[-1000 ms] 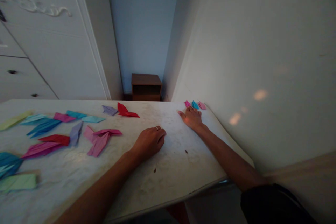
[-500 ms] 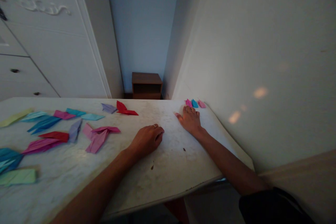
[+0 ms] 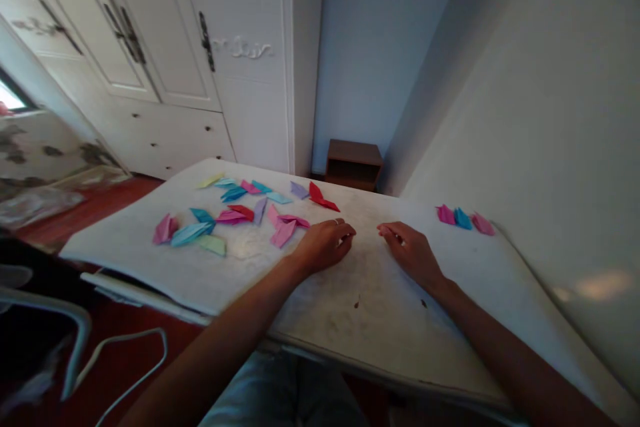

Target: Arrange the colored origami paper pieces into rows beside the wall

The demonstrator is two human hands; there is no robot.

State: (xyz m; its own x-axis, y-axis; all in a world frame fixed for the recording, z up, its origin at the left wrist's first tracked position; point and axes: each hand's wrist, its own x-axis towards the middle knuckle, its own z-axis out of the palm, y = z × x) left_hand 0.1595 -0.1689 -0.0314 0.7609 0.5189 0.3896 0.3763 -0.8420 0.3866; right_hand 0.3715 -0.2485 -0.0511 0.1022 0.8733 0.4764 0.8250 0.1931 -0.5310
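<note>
My left hand (image 3: 326, 245) rests on the white table (image 3: 320, 320), its fingers curled in and a ring on one finger. Just to its left are pink folded papers (image 3: 284, 232). Opposite it, my right hand (image 3: 409, 248) is held over the table with fingers bent together and the thumb against them. No object shows in either hand. Farther right, three small folded papers stand in a row near the table's far right corner: magenta (image 3: 445, 215), blue (image 3: 463, 219) and pink (image 3: 483, 224).
Several coloured folded papers lie on the table's left half, among them a red one (image 3: 323, 197) and a pale green one (image 3: 213, 245). A white wardrobe (image 3: 255, 107) and a brown cabinet (image 3: 354, 152) stand behind. A wall (image 3: 550, 147) borders the right side.
My right hand has left the three small folded papers at the right corner and come back toward my left hand, its fingers now bent in. The view has turned left.
</note>
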